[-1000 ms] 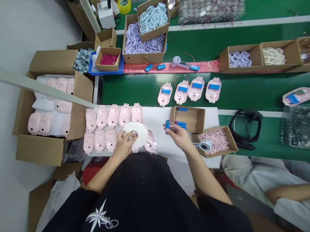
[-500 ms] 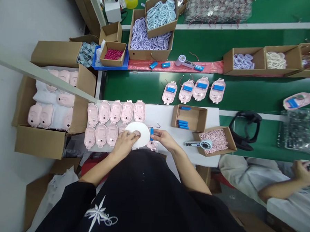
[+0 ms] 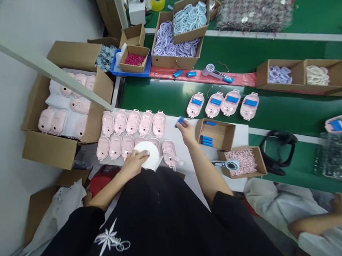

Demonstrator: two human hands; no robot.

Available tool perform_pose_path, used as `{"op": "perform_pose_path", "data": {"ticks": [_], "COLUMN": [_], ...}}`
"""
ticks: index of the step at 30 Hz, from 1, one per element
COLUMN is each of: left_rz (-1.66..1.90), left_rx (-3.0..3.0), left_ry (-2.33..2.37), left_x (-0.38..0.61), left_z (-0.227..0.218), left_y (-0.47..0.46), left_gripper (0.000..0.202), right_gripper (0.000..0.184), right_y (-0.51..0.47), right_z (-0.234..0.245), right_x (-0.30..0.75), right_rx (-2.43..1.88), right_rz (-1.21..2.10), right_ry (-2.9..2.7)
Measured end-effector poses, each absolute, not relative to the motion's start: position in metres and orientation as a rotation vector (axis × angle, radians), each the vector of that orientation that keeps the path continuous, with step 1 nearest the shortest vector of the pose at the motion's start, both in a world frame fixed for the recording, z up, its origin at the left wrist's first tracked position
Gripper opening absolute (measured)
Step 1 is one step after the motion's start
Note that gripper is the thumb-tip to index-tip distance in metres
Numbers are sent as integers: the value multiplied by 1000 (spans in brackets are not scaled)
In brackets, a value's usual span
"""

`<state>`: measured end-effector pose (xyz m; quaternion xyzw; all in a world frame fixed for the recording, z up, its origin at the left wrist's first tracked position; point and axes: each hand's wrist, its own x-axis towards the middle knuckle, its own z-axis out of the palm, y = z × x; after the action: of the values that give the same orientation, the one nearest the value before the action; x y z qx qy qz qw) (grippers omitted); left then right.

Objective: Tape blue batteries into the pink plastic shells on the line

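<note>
**A:** And look at that right hand, thumb and fingers pinching a glossy blue battery up above the white tabletop!

**B:** Neat little grip! Meanwhile the left hand has its fingers spread over a smooth white roll, pressing on it down at the near side of the table.

**A:** That roll is overlapping the lower row of pale pink plastic shells, rounded, shiny, with small tabs at their ends. Two tidy rows of them!

**B:** Just right of the pinch sits an open cardboard box, with more blue batteries stacked inside against its brown walls.

**A:** Beyond that, on the green belt, four shells each carry a blue battery, with thin wires curling off them.

**B:** And beside the box, a second carton is heaped with small pink pieces, too small to make out. Off to the right, a co-worker's forearm reaches across a pale cloth.
</note>
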<state>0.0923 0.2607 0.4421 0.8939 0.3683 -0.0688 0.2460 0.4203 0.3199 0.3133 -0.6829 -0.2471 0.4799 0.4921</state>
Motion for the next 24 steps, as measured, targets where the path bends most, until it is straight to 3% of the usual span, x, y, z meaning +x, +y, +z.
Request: {"op": "perform_pose_path", "data": {"ticks": [6,9,24], "left_rz": [-80,-53,-88], "left_rx": [2293,2239,2091], "left_ry": [1253,1352,1407], "left_x": [50,41,23], "left_z": [448,448,444], "left_y": [255,247,245], "left_gripper": [66,62,66], "right_gripper": [48,44,38], "right_y": [401,416,433], "right_z": [294,286,253], "right_x": [381,363,342], "right_rx": [-2133,-2201,-2142], "right_rz": [1069,1044,1077], "right_ry": [-1830,-2192,-2518]}}
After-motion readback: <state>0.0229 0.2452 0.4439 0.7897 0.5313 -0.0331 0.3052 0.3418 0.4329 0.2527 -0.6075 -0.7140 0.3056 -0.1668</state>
